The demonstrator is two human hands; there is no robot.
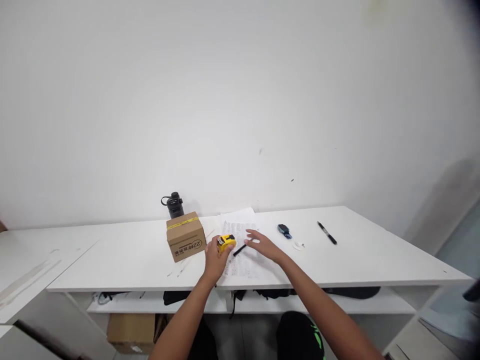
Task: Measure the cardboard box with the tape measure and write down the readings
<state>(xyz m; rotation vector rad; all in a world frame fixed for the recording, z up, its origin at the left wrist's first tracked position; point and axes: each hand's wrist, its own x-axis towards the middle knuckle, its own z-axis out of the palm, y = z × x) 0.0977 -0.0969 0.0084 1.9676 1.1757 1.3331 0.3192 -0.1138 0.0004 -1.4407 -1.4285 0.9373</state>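
Note:
My left hand (214, 261) is closed round a yellow and black tape measure (226, 243), held over the left side of a printed sheet of paper (240, 269). To its right, my right hand (262, 245) hovers above the paper with thumb and fingers apart. A thin black pen (239, 250) slants across the sheet, its upper end near my right thumb and fingertips. Whether the thumb touches it is hard to make out. Left of my left hand stands a brown cardboard box (186, 236) with yellow tape on top.
A black bottle (175, 205) stands behind the box near the wall. To the right lie a dark teal gadget (284, 230), a small white scrap (298, 245) and another black pen (327, 233). Below the white tabletop (375, 260), a shelf (262, 304) holds dark items; another box (131, 332) sits lower.

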